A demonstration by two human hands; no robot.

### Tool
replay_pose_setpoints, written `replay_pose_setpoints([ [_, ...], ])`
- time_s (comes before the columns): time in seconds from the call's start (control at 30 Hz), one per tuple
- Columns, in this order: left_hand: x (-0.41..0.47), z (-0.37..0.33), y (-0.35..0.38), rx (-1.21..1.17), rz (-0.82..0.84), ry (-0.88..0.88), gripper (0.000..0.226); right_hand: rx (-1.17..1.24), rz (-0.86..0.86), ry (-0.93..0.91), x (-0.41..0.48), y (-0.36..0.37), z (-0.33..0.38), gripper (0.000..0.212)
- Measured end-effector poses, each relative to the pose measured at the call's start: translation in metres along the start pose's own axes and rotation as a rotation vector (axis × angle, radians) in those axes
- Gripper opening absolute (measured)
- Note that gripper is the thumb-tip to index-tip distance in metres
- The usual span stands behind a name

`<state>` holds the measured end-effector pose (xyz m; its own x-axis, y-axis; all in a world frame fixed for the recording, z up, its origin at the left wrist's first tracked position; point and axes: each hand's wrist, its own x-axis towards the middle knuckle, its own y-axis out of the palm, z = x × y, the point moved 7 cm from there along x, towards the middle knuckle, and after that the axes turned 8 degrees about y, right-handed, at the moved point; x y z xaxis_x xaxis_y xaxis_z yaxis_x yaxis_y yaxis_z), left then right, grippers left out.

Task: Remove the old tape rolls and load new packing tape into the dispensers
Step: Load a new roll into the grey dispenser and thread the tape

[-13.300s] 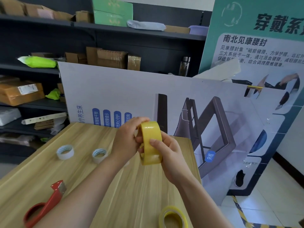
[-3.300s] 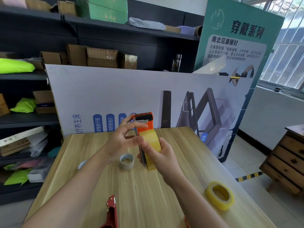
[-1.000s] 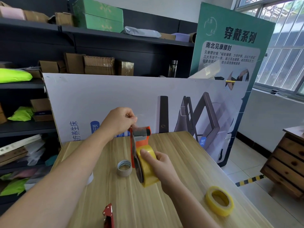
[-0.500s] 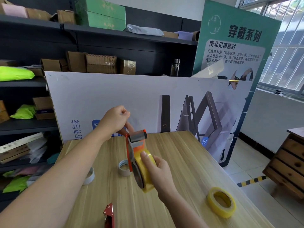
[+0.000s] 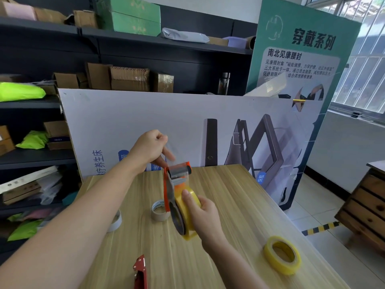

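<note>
Nearest to you, the red metal tip of a second tape dispenser lies at the front edge of the light wooden table, not yet loaded, and a spare yellow roll of packing tape lies flat to your right, well apart from your hands. Your right hand wraps around the yellow packing tape roll seated in the orange hand-held tape dispenser, thumb pressed on the roll's outer face and fingers curled behind it, wrist angled up so the dispenser's head points away from you, clear of the table. Beyond it, your left hand is raised above the dispenser head with the forearm extended forward; thumb and forefinger appear to pinch a clear strip of tape, though the contact point is too blurred to confirm. The strip runs down to the grey roller at the head. Observe these hazards: if the pull drifts sideways, the strip can fold and stick to itself or to the orange frame; if the thumb pressure eases, the roll may spin free and the tape go slack; if the left fingers drop toward the head, they may meet the cutting edge, which cannot be made out here. Two spent cardboard cores, one beige just beside the dispenser and one white partly hidden by your left forearm, lie on the table; keep the loose strip away from them.
</note>
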<state>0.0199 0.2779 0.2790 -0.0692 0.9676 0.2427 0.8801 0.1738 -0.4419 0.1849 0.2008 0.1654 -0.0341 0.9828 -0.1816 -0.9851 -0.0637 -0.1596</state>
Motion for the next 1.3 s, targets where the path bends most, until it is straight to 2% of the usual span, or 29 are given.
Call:
replay_pose_setpoints([
  [0.2,0.008,-0.006,-0.022,0.062,-0.144,0.063,0.021,0.013,0.007,-0.074,-0.003,-0.002,0.010,0.037],
  [0.37,0.013,0.000,-0.047,0.041,-0.287,0.049,0.024,0.044,0.012,-0.087,-0.006,-0.004,0.011,0.029],
  [0.53,0.013,0.008,-0.047,0.059,-0.301,0.042,0.024,0.071,-0.031,-0.073,-0.006,-0.003,0.002,0.032],
  [0.77,0.024,0.010,-0.076,0.117,-0.381,0.010,0.023,0.100,0.005,-0.087,-0.006,-0.001,0.001,0.020],
  [0.9,0.029,0.006,-0.080,0.124,-0.414,0.044,0.025,0.121,0.043,-0.101,-0.005,0.005,0.001,0.037],
  [1.0,0.031,0.003,-0.082,0.144,-0.449,0.058,0.024,0.143,0.053,-0.117,-0.004,0.004,0.001,0.036],
  [1.2,0.036,0.014,-0.091,0.141,-0.495,0.004,0.025,0.244,0.049,-0.152,-0.003,0.001,-0.004,0.048],
  [1.3,0.039,0.017,-0.088,0.156,-0.479,0.004,0.026,0.289,0.053,-0.152,0.000,0.001,-0.007,0.064],
])
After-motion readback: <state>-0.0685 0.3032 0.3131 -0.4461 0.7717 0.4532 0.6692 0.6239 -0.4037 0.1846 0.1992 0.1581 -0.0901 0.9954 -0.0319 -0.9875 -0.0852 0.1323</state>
